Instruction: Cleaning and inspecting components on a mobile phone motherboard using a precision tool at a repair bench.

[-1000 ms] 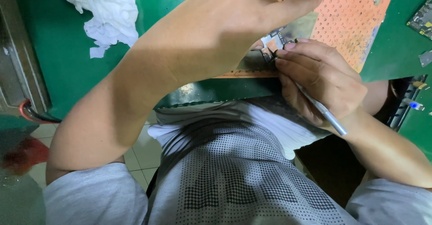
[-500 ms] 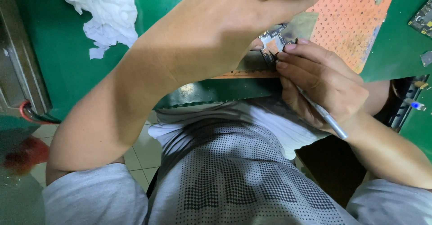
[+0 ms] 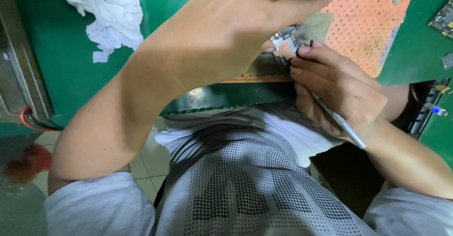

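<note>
A small circuit board (image 3: pixel 284 45) lies at the near edge of an orange perforated mat (image 3: pixel 368 24). My left hand (image 3: pixel 236 24) reaches over it from the left, its fingers pinching the board and the index finger stretched out to the right. My right hand (image 3: pixel 337 87) is closed around a thin metal tool (image 3: pixel 342 125). The tool's handle sticks out behind the palm and its tip rests on the board. Most of the board is hidden under my left hand.
A green bench top (image 3: pixel 61 61) carries crumpled white tissue (image 3: pixel 111 21) at the back left. More circuit boards (image 3: pixel 443 16) lie at the far right. A grey metal unit with a red cable (image 3: pixel 28 118) stands at the left edge.
Both hands hold nearly the same pose. My right hand's fingers have shifted slightly at the board.
</note>
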